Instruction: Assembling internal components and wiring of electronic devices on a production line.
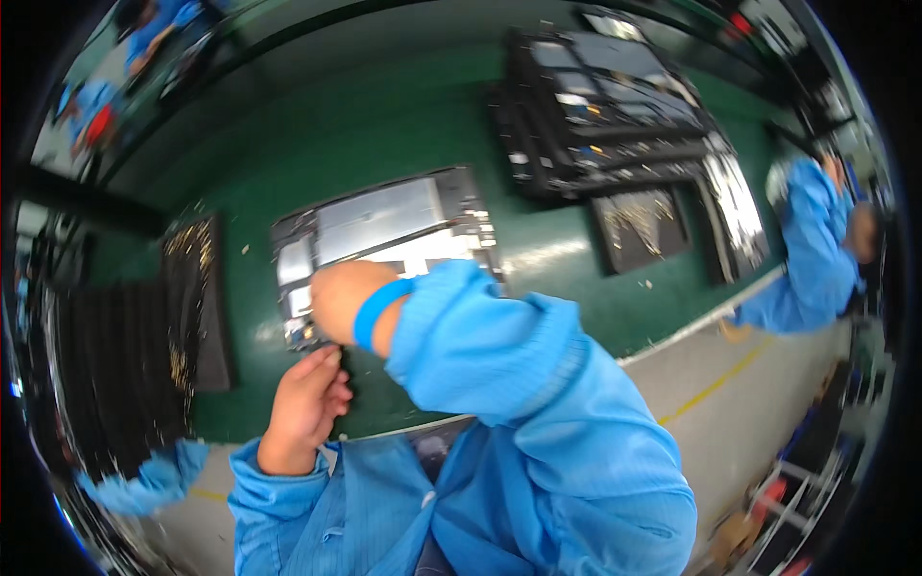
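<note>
A person in a blue jacket leans over a green workbench (403, 120), both bare hands at the near left corner of an opened tablet (379, 219) that lies flat on the bench in front of them, left of the middle. The right hand (348, 300), a blue band (377, 309) at its wrist, reaches across from the right over the tablet's near side; its fingertips are hidden, and whether they are apart or clamped cannot be told. The left hand (305, 408) is just nearer, thumb and forefinger drawn together at the tips, the other fingers curled; whether they pinch anything is unclear. The right sleeve (480, 336) covers part of the near edge. To the left, a dark tray (213, 317) of gold-coloured bits stands beside a row of black slabs (110, 355); at far right rises a stack of similar tablets (615, 91), with a small dark tray (642, 230) nearer. A co-worker in blue (812, 245) is at the right, others at far left. The tablet's long axis runs left to right, its right end slightly farther away, its silver panel (379, 216) facing up.
</note>
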`<state>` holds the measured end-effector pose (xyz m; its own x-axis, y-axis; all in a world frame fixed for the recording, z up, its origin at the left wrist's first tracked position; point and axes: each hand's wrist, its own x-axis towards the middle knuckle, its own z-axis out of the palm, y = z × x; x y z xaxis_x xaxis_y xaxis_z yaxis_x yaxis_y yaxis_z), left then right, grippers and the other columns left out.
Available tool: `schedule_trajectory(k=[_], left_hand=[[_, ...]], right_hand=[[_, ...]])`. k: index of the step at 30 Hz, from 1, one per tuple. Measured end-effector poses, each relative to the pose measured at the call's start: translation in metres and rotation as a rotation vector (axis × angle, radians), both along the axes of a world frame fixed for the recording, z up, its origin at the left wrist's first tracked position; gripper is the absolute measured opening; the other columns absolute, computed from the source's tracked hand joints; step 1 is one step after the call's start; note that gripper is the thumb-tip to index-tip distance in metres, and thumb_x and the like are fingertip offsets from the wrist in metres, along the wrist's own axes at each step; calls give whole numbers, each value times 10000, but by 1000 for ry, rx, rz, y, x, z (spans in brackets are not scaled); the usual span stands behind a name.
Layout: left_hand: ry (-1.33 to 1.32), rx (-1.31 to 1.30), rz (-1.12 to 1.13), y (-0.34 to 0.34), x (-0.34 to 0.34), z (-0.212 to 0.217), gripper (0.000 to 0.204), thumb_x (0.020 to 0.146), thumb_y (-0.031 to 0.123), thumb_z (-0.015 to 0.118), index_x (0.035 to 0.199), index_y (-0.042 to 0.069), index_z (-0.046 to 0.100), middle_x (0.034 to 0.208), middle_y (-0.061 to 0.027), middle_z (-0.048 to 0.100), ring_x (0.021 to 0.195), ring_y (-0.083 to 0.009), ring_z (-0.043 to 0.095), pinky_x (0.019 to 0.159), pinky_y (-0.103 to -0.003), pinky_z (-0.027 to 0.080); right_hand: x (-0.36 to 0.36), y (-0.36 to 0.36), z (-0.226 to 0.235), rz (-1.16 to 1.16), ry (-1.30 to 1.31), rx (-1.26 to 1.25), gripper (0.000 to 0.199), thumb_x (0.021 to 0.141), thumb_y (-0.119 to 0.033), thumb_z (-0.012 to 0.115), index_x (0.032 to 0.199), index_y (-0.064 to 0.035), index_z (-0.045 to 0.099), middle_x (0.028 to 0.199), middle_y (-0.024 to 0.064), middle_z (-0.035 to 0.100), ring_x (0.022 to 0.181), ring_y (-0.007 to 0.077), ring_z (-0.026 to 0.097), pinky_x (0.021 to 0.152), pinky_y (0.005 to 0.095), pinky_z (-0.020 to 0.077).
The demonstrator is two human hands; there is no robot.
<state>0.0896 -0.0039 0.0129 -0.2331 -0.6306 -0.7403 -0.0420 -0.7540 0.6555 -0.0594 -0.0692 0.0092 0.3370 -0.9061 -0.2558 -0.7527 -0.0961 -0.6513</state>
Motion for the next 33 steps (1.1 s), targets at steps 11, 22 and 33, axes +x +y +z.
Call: schedule_trajectory(k=[11,22,33], left_hand=[[354,94,59,-17,13,-14,485,850,422,307,1031,-4,452,818,-134,560,689,-249,575,558,-369,502],[281,58,62,-11,9,-11,361,872,308,346,1020,-2,458,815,-130,570,687,-236,583,553,-367,509],[-164,-181,-304,-3,-16,6,388,852,259,426,1123,-18,406,899,-84,484,708,-118,477,580,-250,472]], right_hand=[[-237,128,14,-1071,516,-261,243,764,-254,496,885,-64,589,886,162,559,792,332,533,724,383,430],[-251,109,-1,-1163,624,-277,245,785,-288,452,827,-97,600,820,138,585,745,340,548,699,398,437],[-244,186,-21,-1616,-175,-141,408,797,-319,483,1021,21,516,920,155,578,834,236,562,727,297,421]])
